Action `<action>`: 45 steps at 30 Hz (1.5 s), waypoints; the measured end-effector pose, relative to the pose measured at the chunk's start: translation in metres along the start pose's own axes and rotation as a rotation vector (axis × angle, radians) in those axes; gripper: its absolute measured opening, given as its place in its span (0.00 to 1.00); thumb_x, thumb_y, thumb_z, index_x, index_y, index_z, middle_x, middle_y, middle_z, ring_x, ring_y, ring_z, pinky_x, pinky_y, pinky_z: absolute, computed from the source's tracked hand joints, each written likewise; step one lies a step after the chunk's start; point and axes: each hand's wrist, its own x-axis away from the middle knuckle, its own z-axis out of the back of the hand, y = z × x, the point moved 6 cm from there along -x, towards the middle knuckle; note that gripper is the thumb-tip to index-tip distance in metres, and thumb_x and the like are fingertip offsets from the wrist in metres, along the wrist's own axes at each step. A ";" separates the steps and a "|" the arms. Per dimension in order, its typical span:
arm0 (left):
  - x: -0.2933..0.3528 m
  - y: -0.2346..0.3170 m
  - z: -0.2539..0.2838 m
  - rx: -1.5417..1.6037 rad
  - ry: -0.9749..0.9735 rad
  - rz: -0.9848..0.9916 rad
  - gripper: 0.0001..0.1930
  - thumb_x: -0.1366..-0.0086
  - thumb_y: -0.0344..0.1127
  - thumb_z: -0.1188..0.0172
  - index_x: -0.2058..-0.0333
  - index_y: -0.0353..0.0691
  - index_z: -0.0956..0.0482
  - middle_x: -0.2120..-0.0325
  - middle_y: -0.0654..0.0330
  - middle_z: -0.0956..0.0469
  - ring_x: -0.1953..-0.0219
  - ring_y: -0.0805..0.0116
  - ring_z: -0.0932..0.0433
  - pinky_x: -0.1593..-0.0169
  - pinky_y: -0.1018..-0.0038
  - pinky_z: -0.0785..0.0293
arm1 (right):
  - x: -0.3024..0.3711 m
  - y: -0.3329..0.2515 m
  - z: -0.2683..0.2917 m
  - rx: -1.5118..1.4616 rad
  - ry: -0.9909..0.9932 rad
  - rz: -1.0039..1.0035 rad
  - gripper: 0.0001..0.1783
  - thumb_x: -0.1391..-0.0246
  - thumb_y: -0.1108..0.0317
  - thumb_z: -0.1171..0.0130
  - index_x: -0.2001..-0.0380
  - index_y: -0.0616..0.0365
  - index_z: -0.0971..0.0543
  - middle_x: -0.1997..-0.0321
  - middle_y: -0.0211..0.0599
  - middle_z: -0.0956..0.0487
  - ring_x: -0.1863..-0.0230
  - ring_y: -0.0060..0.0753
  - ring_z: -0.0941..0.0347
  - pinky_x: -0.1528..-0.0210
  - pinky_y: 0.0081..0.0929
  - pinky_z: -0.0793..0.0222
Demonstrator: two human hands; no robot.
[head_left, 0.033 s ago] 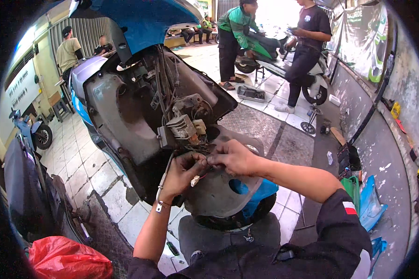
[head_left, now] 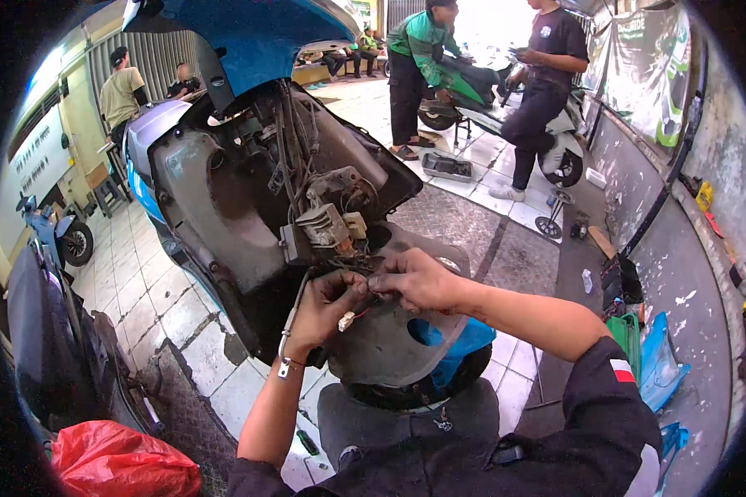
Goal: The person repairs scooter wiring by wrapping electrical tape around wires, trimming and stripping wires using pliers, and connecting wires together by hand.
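Note:
My left hand (head_left: 330,308) and my right hand (head_left: 416,282) meet fingertip to fingertip over the front of an opened scooter (head_left: 215,190). Both are closed in a pinch, seemingly on thin wire; the exact bit between the fingers is mostly hidden. A white plug connector (head_left: 346,320) with a thin red wire hangs just under my left fingers. Right above the hands sit a finned metal part (head_left: 323,228) and a bundle of dark cables (head_left: 294,149). Below them lies the scooter's dusty grey front fender (head_left: 373,348).
A red plastic bag (head_left: 124,460) and a dark scooter seat (head_left: 50,331) are at the left. A green-handled screwdriver (head_left: 307,442) lies on the tiles. Blue panels (head_left: 659,364) lean by the right wall. Two people stand by a green scooter (head_left: 472,103) behind a grey tray (head_left: 448,167).
My hands keep the same pinch in the same place. At the back right, the standing person's raised foot has shifted slightly.

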 end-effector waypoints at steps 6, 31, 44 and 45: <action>0.003 -0.002 0.005 0.179 0.059 0.079 0.11 0.32 0.39 0.36 0.61 0.37 0.18 0.67 0.69 0.21 0.65 0.82 0.26 0.59 0.80 0.29 | 0.020 -0.045 0.003 0.732 0.186 0.891 0.14 0.41 0.65 0.43 0.52 0.55 0.23 0.61 0.38 0.19 0.64 0.42 0.22 0.63 0.36 0.27; 0.001 -0.003 0.001 0.009 0.023 0.016 0.05 0.34 0.30 0.35 0.61 0.36 0.18 0.67 0.69 0.19 0.65 0.81 0.26 0.60 0.79 0.28 | 0.001 -0.009 0.006 0.387 0.080 0.380 0.17 0.39 0.59 0.40 0.60 0.64 0.21 0.68 0.51 0.19 0.63 0.48 0.20 0.61 0.36 0.28; 0.005 -0.007 0.007 0.229 0.097 0.117 0.10 0.34 0.36 0.34 0.59 0.37 0.18 0.67 0.70 0.20 0.66 0.80 0.25 0.60 0.80 0.29 | 0.024 -0.025 -0.002 0.849 0.492 1.285 0.16 0.49 0.61 0.34 0.56 0.49 0.20 0.57 0.31 0.21 0.57 0.38 0.25 0.57 0.38 0.26; 0.006 -0.007 0.008 0.249 0.099 0.120 0.10 0.34 0.37 0.34 0.60 0.37 0.18 0.67 0.70 0.20 0.66 0.80 0.25 0.60 0.80 0.29 | 0.022 -0.023 -0.003 0.855 0.481 1.266 0.16 0.49 0.61 0.34 0.56 0.49 0.20 0.57 0.31 0.21 0.57 0.38 0.25 0.57 0.38 0.26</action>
